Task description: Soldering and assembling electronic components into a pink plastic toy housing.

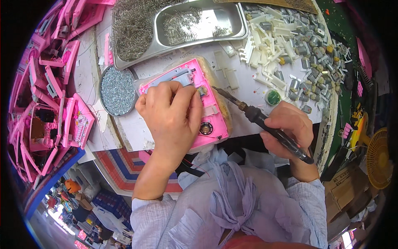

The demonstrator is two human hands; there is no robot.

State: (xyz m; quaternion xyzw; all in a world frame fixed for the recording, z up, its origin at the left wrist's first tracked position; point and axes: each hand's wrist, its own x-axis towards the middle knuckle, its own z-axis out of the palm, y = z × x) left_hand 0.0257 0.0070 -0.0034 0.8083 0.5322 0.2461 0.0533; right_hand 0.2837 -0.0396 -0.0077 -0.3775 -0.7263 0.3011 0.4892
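Note:
A pink plastic casing lies tilted on a wrapped, tan-edged pad in front of me. Across it rests my left hand, fingers curled in and pinched together; what they hold, if anything, is hidden. Beside those fingertips sits a small metal part, and a round black speaker shows lower in the casing. My right hand is closed round a black-handled tool with a slim metal shaft. The tool's tip points left toward the casing's right edge. Whether the tip touches it I cannot tell.
Beyond the casing stand metal trays with many small springs and a round dish of screws. White plastic pieces and small motors are heaped at right, near a small pot of green stuff. Pink casings pile up at left.

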